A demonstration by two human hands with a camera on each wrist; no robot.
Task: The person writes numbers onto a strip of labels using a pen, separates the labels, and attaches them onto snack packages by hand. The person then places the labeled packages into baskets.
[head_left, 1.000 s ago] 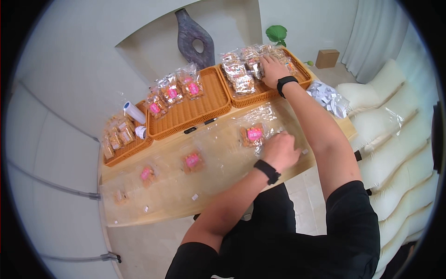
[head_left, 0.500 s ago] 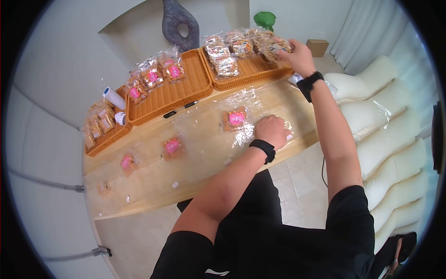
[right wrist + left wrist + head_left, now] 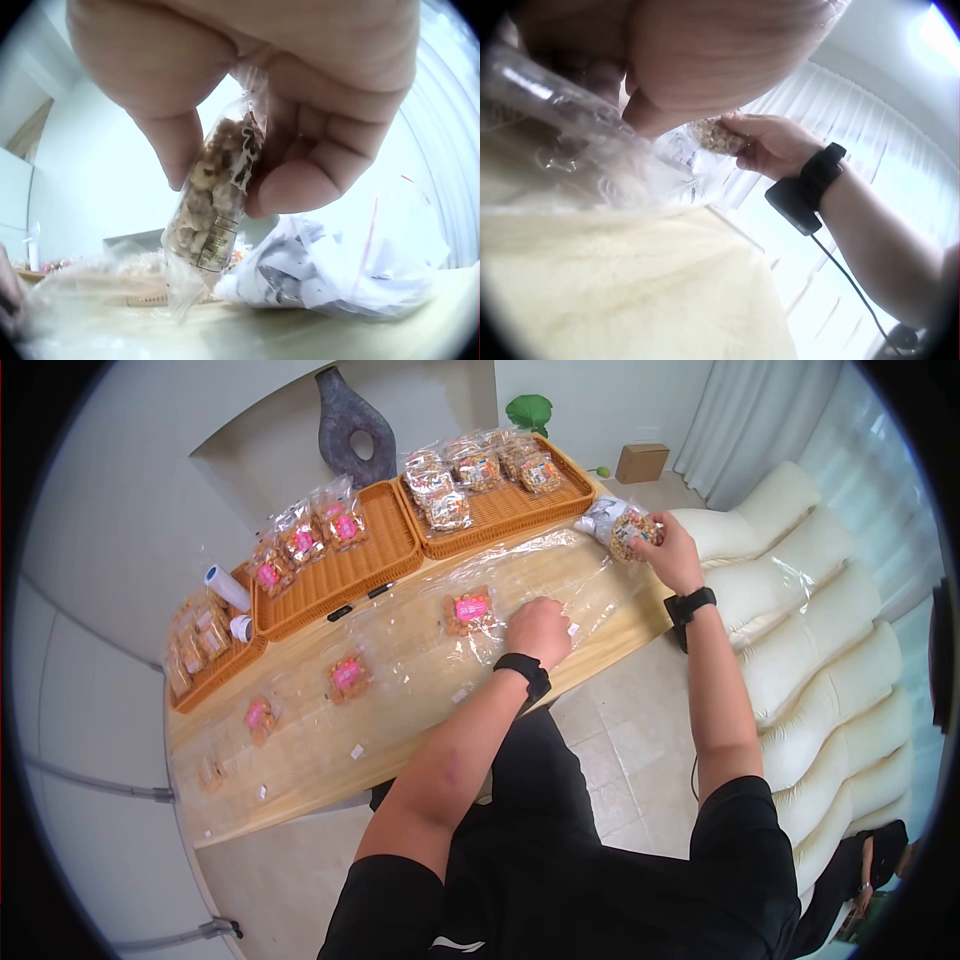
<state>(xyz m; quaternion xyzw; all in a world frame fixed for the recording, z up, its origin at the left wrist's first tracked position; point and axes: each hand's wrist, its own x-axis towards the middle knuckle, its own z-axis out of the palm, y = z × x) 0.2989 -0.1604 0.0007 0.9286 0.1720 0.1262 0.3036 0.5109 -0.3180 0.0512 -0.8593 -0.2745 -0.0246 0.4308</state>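
Snack packet, pinched by the right hand near the worktop's right edge, could drop over it if its slick wrapper slides; whether the left hand grips the clear plastic cannot be told.

Right fingers hold wrapped snack; left fingers beside pink-labelled packet; 3 wicker baskets behind.

one held packet, three baskets, one vase
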